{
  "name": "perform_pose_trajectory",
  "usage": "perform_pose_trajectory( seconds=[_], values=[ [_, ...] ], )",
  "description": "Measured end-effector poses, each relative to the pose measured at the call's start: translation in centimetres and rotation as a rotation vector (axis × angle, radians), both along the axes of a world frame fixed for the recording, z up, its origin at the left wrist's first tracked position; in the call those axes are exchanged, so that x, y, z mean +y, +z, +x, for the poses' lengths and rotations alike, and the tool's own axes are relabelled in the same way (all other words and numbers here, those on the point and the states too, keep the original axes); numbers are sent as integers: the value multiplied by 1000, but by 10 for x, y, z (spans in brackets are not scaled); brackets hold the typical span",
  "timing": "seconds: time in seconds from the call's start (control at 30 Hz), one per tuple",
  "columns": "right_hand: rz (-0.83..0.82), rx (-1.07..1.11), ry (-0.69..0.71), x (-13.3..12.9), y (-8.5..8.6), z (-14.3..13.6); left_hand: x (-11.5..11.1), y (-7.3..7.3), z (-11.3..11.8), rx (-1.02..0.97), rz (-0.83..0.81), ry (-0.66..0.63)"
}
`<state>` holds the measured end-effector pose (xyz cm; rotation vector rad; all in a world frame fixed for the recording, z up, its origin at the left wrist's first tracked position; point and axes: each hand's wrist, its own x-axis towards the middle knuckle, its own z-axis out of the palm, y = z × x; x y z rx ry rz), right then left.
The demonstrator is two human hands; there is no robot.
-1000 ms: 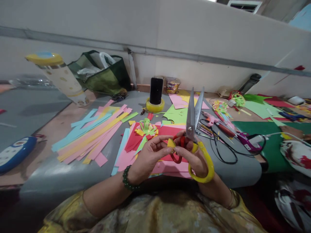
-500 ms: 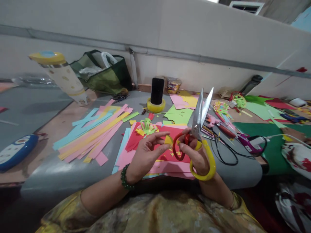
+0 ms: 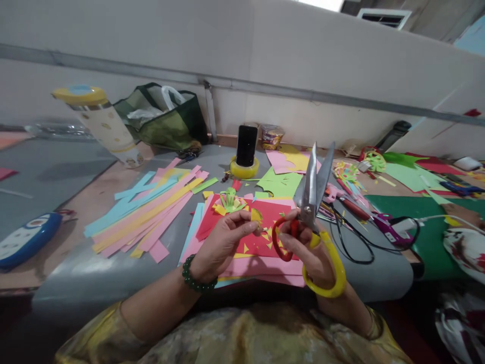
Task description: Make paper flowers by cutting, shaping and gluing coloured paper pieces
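Note:
Between thumb and fingers, my left hand (image 3: 227, 240) pinches a small piece of yellow paper (image 3: 256, 216). My right hand (image 3: 305, 247) is closed on the handles of a pair of scissors (image 3: 310, 202), one loop red and the other yellow. The blades point up and away from me, slightly parted, and are apart from the yellow piece. Beneath both hands lies a sheet of red paper (image 3: 248, 246) scattered with tiny yellow scraps, on top of pink sheets (image 3: 261, 266). A green and yellow paper flower (image 3: 229, 201) rests just beyond my left hand.
Coloured paper strips (image 3: 151, 207) fan out at left. Behind them stand a tumbler (image 3: 100, 124) and a green bag (image 3: 161, 116). A phone (image 3: 246, 145) stands on a yellow tape roll (image 3: 244, 168). To the right are a glue gun (image 3: 390, 227) and its cable. Another person's hand (image 3: 460, 212) shows far right.
My left hand has drawn back left with the yellow piece, away from the scissors. My right hand and the scissors have shifted slightly right and down.

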<state>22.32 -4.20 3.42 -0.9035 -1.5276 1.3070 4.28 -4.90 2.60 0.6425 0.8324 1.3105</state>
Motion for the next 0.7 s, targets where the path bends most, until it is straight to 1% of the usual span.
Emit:
perform_pose_trajectory(
  seconds=[0.1,0.17,0.27,0.33,0.4,0.5,0.6,0.7],
  values=[
    [16,-87,22,-1,0,4,0,1,-1,-1,-33,-44],
    [41,-114,-27,0,-1,5,0,2,-1,33,-24,-77],
    [93,-117,-101,3,1,4,-1,1,0,107,16,-93],
    [128,-155,-91,6,2,1,-1,-1,0,145,31,-120],
    [144,-192,-79,7,2,-3,-2,-3,-1,168,43,-174],
    [170,-205,-79,10,-1,-9,-4,-5,-1,184,54,-239],
    [179,-174,-82,12,-5,-12,-4,-6,-1,203,64,-220],
    [148,-159,-23,8,-2,-5,-3,-4,-4,230,81,-137]
  ],
)
